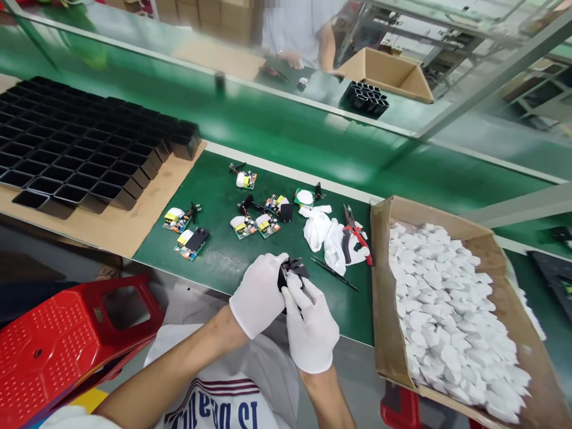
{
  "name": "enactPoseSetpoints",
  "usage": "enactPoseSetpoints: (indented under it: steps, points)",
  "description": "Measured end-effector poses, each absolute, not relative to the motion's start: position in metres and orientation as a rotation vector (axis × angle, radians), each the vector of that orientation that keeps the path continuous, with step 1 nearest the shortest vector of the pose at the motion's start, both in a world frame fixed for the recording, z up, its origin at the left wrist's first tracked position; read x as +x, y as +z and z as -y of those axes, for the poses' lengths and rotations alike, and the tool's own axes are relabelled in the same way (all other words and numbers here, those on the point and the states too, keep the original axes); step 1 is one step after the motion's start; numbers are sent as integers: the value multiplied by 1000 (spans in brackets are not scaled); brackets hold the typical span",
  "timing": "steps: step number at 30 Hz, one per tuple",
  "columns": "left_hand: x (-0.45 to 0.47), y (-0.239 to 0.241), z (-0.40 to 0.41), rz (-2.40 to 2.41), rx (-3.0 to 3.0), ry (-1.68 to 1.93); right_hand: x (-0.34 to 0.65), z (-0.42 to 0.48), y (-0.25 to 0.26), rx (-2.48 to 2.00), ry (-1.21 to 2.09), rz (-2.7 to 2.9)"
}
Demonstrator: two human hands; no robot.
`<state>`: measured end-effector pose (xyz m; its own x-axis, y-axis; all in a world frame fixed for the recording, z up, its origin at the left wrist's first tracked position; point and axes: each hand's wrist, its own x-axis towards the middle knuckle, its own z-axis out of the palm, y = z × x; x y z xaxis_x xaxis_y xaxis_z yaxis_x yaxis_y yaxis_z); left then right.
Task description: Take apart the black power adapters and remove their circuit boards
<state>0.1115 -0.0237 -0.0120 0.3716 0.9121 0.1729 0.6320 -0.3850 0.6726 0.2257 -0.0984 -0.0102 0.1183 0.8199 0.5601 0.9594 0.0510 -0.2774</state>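
Observation:
Both my hands wear white gloves and meet over the near edge of the green mat [223, 256]. My left hand [258, 295] is closed around a small black plastic housing [292, 269]. My right hand [310, 325] pinches the same housing from below, thumb and forefinger on it. Several small circuit boards [243, 226] with yellow and white parts lie on the mat just beyond my hands. Thin black tweezers [334, 273] rest right of my hands.
A cardboard box [379, 286] full of white oval pieces stands at right. Red-handled pliers [355, 235] lie on white gloves [324, 235]. Black housings in rows [80, 155] sit on cardboard at left. A red plastic stool [67, 339] is at lower left. Another person sits across the conveyor.

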Motion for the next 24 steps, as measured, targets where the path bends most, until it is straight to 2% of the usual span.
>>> enactPoseSetpoints:
  steps: [5, 22, 24]
  points:
    - [112, -11, 28, -1368, 2158, 746, 222, 98, -10, -1754, -348, 1492]
    - [113, -15, 30, -1352, 2162, 700, 230, 89, -2, -1784, -189, 1708]
    - [111, -12, 29, -1328, 2160, 692, 231, 90, -1, -1812, -94, 1652]
